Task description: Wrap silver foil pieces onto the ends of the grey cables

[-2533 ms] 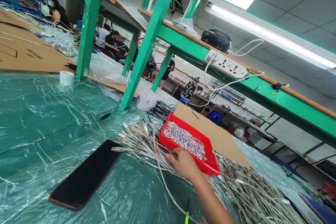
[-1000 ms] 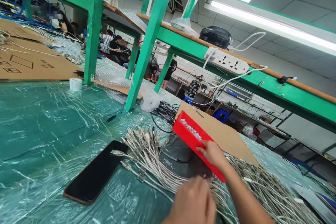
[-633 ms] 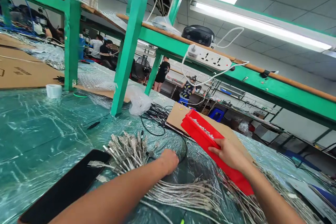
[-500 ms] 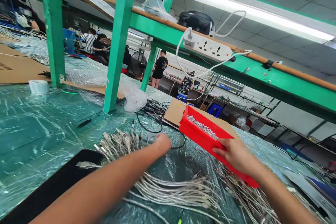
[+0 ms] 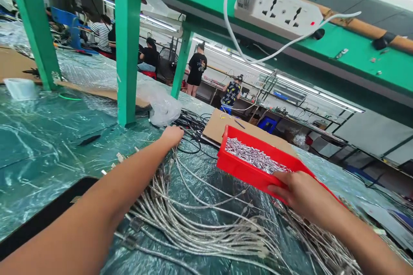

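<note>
**Right hand clamped on the red tray, left hand curled above the silver cables**

We saw the right hand (image 5: 298, 191) clamped on the near side wall of a bright red, rectangular plastic tray (image 5: 241, 174). One digit lay along the outer face while the others hooked over the rim, so the wall sat squeezed between them. The rest of the tray stretched away from those fingers toward the left, its opening facing up. Inside lay a heap of small, slender, silvery pieces (image 5: 251, 154), the closest just beside the hooked fingers. We could not tell whether the tray's base touched anything below.

Well apart, the left hand (image 5: 172, 136) reached forward with its fingers curled in together. Thin silver cables ran up to just beneath it, but the fingertips were hidden and we could not tell whether they pinched any.

Below that forearm, a fanned bundle of silver-grey braided cables (image 5: 180, 219) spread over a green tabletop covered in clear plastic film (image 5: 80, 124). Another tangle of silver-grey cables (image 5: 309, 227) lay under the right forearm. Thin black cables (image 5: 193, 125) lay just beyond the left hand, near a crumpled translucent plastic bag (image 5: 164, 109). A flat brown cardboard sheet (image 5: 214, 126) showed behind the tray.
</note>
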Motion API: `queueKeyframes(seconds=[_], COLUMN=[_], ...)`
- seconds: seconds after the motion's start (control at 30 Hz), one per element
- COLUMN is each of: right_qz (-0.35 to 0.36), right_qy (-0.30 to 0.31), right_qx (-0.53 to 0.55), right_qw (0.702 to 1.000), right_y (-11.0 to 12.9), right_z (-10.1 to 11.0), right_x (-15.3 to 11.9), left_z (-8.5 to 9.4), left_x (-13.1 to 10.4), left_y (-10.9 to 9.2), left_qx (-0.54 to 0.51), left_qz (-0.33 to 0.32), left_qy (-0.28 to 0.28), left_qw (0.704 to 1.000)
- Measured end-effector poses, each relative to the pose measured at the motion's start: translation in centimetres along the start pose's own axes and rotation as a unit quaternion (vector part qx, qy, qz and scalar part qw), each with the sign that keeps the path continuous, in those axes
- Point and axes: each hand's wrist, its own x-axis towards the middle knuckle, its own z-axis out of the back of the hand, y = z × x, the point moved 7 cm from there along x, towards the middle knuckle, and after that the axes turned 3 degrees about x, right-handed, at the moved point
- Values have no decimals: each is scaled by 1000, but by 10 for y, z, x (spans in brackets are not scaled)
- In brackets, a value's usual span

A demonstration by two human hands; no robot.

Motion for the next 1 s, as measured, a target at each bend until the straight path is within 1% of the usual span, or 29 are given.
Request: queueKeyframes(seconds=[0.07,0.1,0.13,0.17,0.2,0.27,0.33,0.4,0.47,0.57,0.67,0.77,0.83,0.9,1.0], right_qz=[6,6,5,5,4,7,12,20,33,49,56,56,58,61,52], right_qy=[3,7,10,13,13,5,-7,-12,-12,1,12,22,37,50,53], right_qx=[1,0,-1,-4,-6,-5,1,15,37,67,77,83,94,105,113], right_qw=[1000,1000,1000,1000,1000,1000,1000,1000,999,997,995,995,993,991,991], right_y=[10,15,19,24,27,34,40,46,55,70,83,91,92,90,84], right_z=[1,2,3,4,5,7,7,5,3,4,4,2,2,6,20], right_x=[5,7,9,11,13,18,24,30,34,37,37,39,41,43,44], left_z=[10,16,20,23,25,23,18,14,11,13,15,12,8,6,11], left_x=[-1,-2,-5,-10,-17,-40,-68,-95,-115,-133,-145,-151,-147,-135,-107], left_y=[2,0,-4,-12,-21,-39,-49,-52,-51,-52,-64,-78,-84,-89,-93], left_qx=[8,8,6,1,-5,-15,-17,-16,-16,-27,-48,-62,-67,-74,-99], left_qz=[22,16,-5,-39,-80,-159,-206,-225,-230,-244,-278,-293,-285,-273,-253], left_qy=[-30,-40,-43,-40,-31,-6,13,19,34,60,93,118,117,102,46], left_qw=[999,999,999,998,996,987,978,974,973,967,955,947,949,954,961])
